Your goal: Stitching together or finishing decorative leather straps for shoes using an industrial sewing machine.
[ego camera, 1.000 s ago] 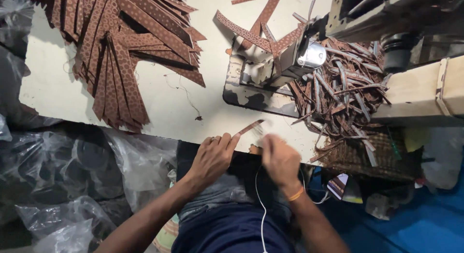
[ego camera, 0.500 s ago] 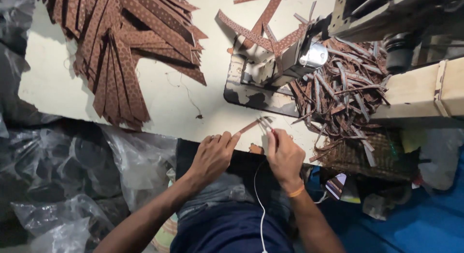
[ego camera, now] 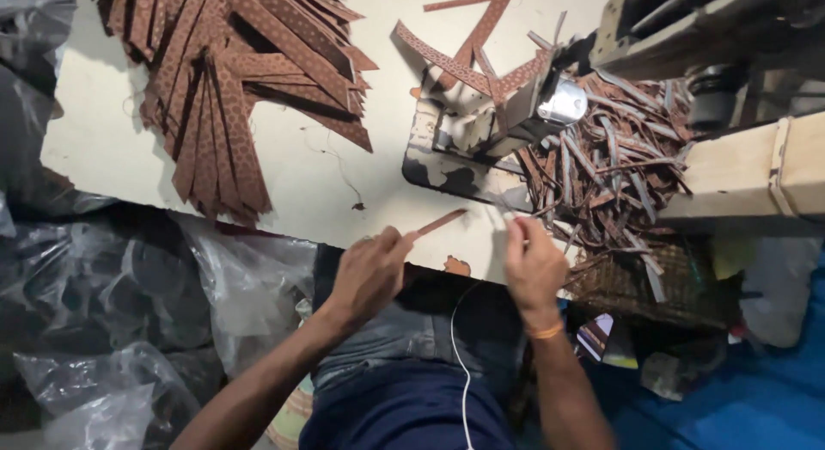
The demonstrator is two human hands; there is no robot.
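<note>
Pale tabletop (ego camera: 292, 183) across upper frame, near edge running left to right just ahead of both hands. Big fan of brown patterned strips (ego camera: 232, 80) heaped upper left, long axes mostly slanting down toward near edge. Sewing machine (ego camera: 507, 123) at centre right, tangle of brown offcuts (ego camera: 619, 166) spilling off to its right. Crumpled plastic bags (ego camera: 129, 330) below tabletop on left. Bare patch of tabletop between strip heap and machine; more open surface along near edge.

Left hand (ego camera: 369, 274) at near edge, grip pinched on low end of single narrow brown strip (ego camera: 436, 223). Strip over tabletop edge, long axis diagonal, free end pointing up-right toward machine base. Right hand (ego camera: 533, 265) just right, apart from strip, fingers curled; contents of grip not discernible.
</note>
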